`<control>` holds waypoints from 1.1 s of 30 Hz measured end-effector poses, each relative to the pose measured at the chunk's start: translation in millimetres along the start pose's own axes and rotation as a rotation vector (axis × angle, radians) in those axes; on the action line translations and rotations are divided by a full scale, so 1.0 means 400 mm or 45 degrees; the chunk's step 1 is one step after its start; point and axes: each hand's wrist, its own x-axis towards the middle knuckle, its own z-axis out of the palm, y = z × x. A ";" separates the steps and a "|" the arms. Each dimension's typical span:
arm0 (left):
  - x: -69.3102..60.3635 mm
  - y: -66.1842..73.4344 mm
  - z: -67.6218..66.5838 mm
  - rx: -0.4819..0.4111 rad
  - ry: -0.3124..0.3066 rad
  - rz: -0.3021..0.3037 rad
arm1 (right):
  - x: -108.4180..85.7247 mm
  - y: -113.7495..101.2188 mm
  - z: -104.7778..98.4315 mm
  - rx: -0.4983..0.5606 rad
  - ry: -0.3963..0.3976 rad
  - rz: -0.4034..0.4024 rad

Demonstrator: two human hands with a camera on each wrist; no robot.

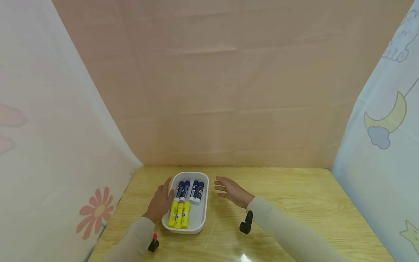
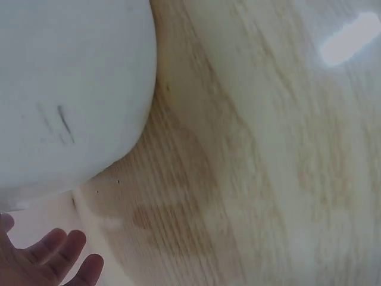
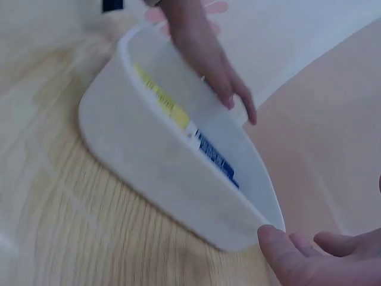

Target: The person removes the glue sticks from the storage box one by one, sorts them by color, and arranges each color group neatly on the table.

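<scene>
A white plastic bin [image 1: 200,222] stands on the table, its side filling the upper left of the left wrist view. Inside lie several dark blue and white glue sticks [image 1: 194,191] toward the far end, with three yellow glue sticks [image 1: 178,215] nearer me. My left hand [image 1: 160,202] is at the bin's left rim, fingers extended along the outside and thumb over the edge; how firmly it touches cannot be told. To the right of the bin, my right hand [image 1: 233,191] is held with its fingers stretched toward the bin, apart from it and holding nothing.
The wooden table [image 1: 288,211] reaches from the bin to the right side. A plain pinkish backdrop [image 1: 229,91] rises behind it. Patterned cloths hang at the left [image 1: 59,145] and the right [image 1: 386,182].
</scene>
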 end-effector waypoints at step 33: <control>-0.011 0.010 0.009 -0.076 -0.088 -0.130 | 0.105 -0.016 0.172 0.235 0.029 0.169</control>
